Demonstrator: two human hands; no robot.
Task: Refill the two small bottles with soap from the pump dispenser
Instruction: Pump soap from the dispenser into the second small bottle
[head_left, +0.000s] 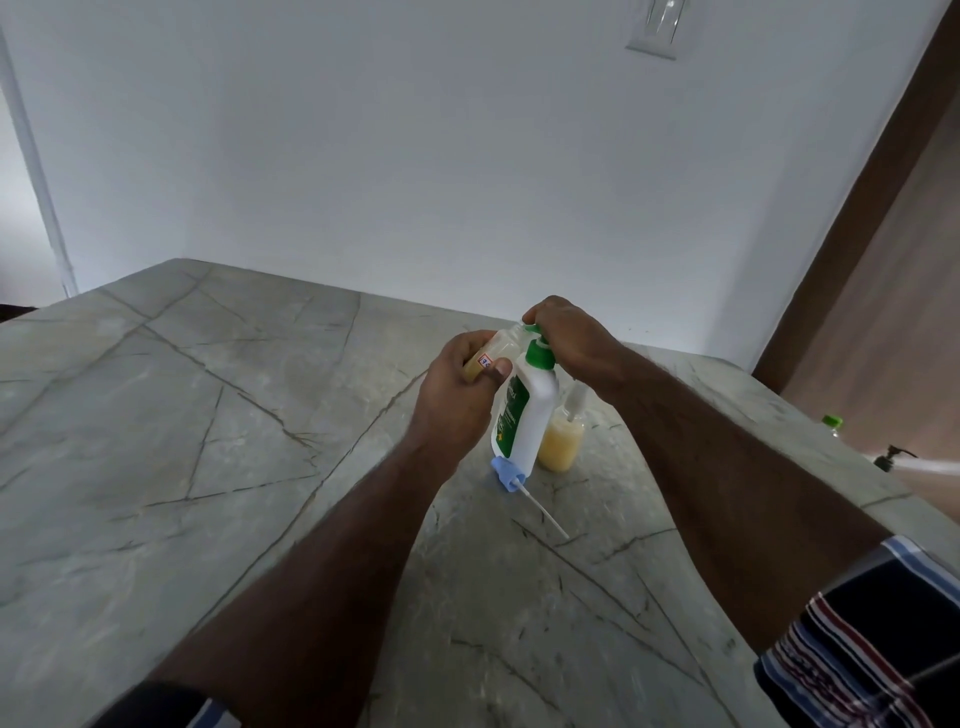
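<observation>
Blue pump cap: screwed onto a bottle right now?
No. The blue pump cap lies loose on the counter beside the white dispenser, its tube pointing toward the camera.

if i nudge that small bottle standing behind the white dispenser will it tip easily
Probably not easily: the small standing bottle looks squat and mostly full of yellow soap, so bottom-heavy. Its tall white top may wobble. The smooth stone counter suggests it would slide before tipping.

The white pump dispenser (524, 410), with a green label and green pump head, stands upright on the tabletop (208, 467). One small clear bottle (498, 353), holding a little yellowish soap, is tilted with its mouth at the pump's nozzle. The other small bottle (560, 441), about half full of yellow soap, stands just right of the dispenser, and a blue cap with a white tube (511, 475) lies at the dispenser's base.
</observation>
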